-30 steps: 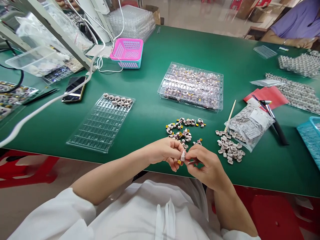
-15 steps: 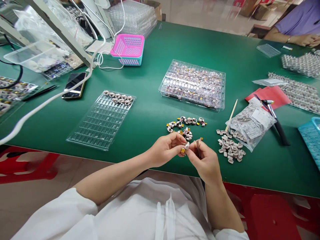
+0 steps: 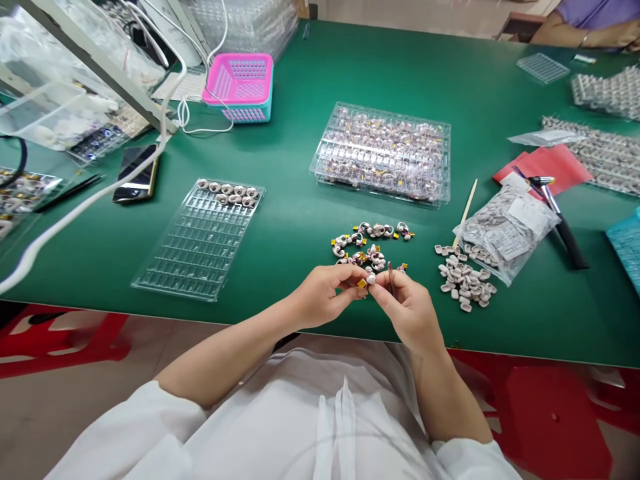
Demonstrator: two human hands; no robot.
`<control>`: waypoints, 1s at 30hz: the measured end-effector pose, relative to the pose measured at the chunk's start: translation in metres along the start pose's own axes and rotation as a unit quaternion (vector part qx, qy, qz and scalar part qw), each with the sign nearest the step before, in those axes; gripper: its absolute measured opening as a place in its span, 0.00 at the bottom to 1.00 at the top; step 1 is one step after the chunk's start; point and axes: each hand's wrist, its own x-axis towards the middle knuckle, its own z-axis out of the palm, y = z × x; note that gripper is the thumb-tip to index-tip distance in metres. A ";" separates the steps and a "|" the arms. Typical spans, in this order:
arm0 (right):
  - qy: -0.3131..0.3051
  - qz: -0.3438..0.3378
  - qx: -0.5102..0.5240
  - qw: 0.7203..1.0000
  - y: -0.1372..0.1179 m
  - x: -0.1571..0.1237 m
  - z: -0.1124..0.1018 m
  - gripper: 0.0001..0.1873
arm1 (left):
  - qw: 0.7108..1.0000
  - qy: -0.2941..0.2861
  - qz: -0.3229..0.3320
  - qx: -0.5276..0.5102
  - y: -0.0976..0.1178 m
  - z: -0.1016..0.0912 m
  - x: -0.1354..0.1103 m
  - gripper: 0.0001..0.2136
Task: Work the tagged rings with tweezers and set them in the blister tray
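My left hand (image 3: 327,292) and my right hand (image 3: 407,303) meet over the near edge of the green table (image 3: 280,220). Both pinch one small pale coil part with a yellow tab (image 3: 368,280) between their fingertips. My right hand also carries a thin dark stick, held upright between its fingers. Just beyond the hands lies a loose cluster of similar coil parts (image 3: 367,243). To the right is a pile of small pale cores (image 3: 465,283).
A clear tray (image 3: 200,240) with one filled row lies to the left. A filled stack of trays (image 3: 383,153) sits behind the cluster. A plastic bag of parts (image 3: 505,230), a wooden stick (image 3: 465,213), a phone (image 3: 135,173) and a pink basket (image 3: 243,83) are around. Another person's arm (image 3: 575,30) rests at the far right.
Both hands moved slightly away from my body onto the table edge, still pinching the small part. The view tilted and shifted a little.
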 end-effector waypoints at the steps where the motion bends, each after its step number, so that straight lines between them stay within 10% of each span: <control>1: 0.003 0.000 0.001 1.000 0.000 0.000 0.001 0.11 | 1.000 -0.003 0.002 0.010 0.000 0.000 0.000 0.08; 22: -0.069 -0.055 -0.164 0.982 -0.006 0.007 -0.012 0.12 | 0.994 -0.015 -0.087 -0.059 0.001 -0.003 0.001 0.06; 30: 0.000 -0.199 -0.154 0.968 0.000 -0.001 -0.008 0.04 | 0.974 0.019 -0.125 -0.186 0.002 0.000 0.001 0.07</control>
